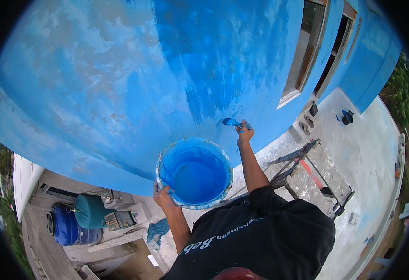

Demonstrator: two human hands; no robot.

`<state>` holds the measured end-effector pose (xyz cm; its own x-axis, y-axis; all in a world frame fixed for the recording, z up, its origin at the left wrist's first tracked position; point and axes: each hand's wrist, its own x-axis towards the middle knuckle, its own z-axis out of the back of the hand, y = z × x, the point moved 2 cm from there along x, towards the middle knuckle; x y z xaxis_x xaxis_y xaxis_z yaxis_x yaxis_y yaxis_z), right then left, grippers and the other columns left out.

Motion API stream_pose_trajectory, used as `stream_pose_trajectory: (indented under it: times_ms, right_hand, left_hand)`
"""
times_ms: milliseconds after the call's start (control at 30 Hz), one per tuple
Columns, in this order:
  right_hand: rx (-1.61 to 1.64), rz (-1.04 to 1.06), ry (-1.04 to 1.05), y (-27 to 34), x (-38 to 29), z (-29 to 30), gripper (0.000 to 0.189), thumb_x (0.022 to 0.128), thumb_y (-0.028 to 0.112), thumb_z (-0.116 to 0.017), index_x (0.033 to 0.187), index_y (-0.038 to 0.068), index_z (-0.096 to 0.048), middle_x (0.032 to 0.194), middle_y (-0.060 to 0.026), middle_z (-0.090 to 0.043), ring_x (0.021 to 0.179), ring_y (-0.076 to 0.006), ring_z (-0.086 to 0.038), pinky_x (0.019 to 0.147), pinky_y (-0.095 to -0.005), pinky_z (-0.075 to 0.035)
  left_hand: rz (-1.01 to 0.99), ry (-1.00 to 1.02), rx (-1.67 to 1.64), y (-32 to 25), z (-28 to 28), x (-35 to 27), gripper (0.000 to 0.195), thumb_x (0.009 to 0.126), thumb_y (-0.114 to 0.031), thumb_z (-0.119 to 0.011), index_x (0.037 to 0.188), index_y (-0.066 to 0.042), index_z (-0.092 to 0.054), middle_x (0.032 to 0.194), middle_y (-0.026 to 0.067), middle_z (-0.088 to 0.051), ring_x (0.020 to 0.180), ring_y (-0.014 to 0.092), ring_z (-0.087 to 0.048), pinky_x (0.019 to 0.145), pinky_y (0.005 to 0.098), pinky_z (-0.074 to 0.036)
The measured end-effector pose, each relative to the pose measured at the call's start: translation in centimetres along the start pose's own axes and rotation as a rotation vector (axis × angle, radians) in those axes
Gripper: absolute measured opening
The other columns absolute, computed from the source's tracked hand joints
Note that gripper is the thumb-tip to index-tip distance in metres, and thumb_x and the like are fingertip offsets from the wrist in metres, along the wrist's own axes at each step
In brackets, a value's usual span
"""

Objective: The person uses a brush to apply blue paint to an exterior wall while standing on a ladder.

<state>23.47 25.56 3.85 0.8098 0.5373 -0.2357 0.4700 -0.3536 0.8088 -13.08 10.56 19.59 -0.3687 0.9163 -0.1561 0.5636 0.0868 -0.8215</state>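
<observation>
My left hand (164, 196) grips the rim of a paint bucket (194, 173), its thumb over the edge. The bucket's inside is coated blue, with blue paint at the bottom, and its rim is crusted with dried paint. To the right and a little higher, my right hand (244, 131) holds a paintbrush (231, 122) by the handle, its bristles covered in blue and pointing left at the wall. The wall (120, 105) carries a darker blue band (204, 56) down its middle, with streaky lower ends; paler, patchy blue lies on either side. Whether the bristles touch the wall, I cannot tell.
A paint-spattered ladder or trestle (316, 175) stands close on the right. Beyond it are sandals (306, 126) and a small black bucket (347, 117) on the pale floor. A window frame (300, 63) interrupts the wall. Lower left are a blue tank (64, 225) and a crumpled cloth (157, 231).
</observation>
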Motion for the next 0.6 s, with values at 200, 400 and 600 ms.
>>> stream_pose_trajectory:
  times_ms: [200,400,600]
  right_hand:
    - [0.143,0.024,0.034,4.7,-2.1,-5.6,0.023,0.089,0.009,-0.061,0.107,-0.006,-0.062,0.083,-0.0109,-0.064,0.06,-0.015,-0.062,0.055,-0.0268,-0.055]
    - [0.366,0.244,0.307,18.1,-8.3,-12.3,0.038,0.091,0.013,-0.061,0.121,-0.008,-0.054,0.104,-0.016,-0.064,0.08,-0.0206,-0.069,0.062,-0.0291,-0.056]
    - [0.25,0.151,0.133,7.2,-6.4,-8.0,0.038,0.091,0.012,-0.06,0.121,-0.009,-0.054,0.109,-0.0175,-0.063,0.077,-0.022,-0.069,0.062,-0.0305,-0.057]
  left_hand:
    - [-0.01,-0.066,0.019,-0.8,1.1,-0.3,0.064,0.059,0.01,-0.042,0.123,0.007,-0.048,0.107,0.024,-0.061,0.085,0.029,-0.065,0.063,0.0329,-0.057]
    - [0.002,-0.009,-0.001,-1.1,2.8,-0.3,0.059,0.062,0.014,-0.047,0.121,0.012,-0.047,0.107,0.0259,-0.062,0.085,0.031,-0.067,0.071,0.0377,-0.058]
    - [-0.011,-0.041,-0.008,-1.5,3.3,-1.2,0.057,0.063,0.014,-0.046,0.12,0.011,-0.048,0.105,0.0242,-0.063,0.082,0.029,-0.067,0.067,0.0356,-0.058]
